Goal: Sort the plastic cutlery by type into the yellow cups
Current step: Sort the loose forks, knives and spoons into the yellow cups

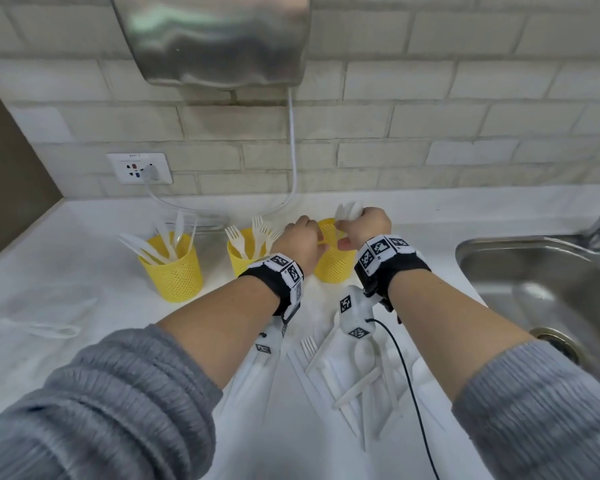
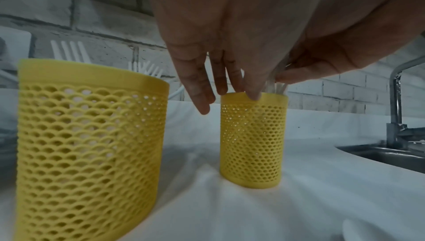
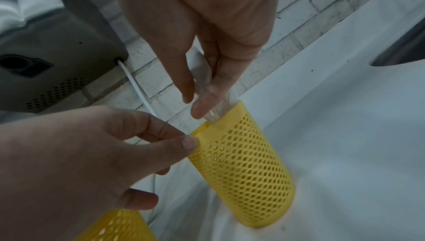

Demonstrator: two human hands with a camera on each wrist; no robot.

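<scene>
A: Worktop [image 1: 84, 299], then the right-hand yellow cup [image 1: 333, 265]?
B: Left hand [image 1: 302, 244] pinched its rim. Right hand [image 1: 364, 225] gripped probably spoons [image 1: 349, 209], handles entering the cup. Next: let go, fetch from loose cutlery [image 1: 354, 382].

A pale brick wall [image 1: 430, 109] carries a steel hand dryer [image 1: 212, 39] above a white counter [image 1: 66, 271] beside a steel sink [image 1: 534, 289].

Three yellow cups [image 1: 175, 271] [image 1: 238, 256] [image 1: 333, 265], two hands [image 1: 300, 242] [image 1: 364, 228], one sink [image 1: 534, 285].

No legible text anywhere.
</scene>
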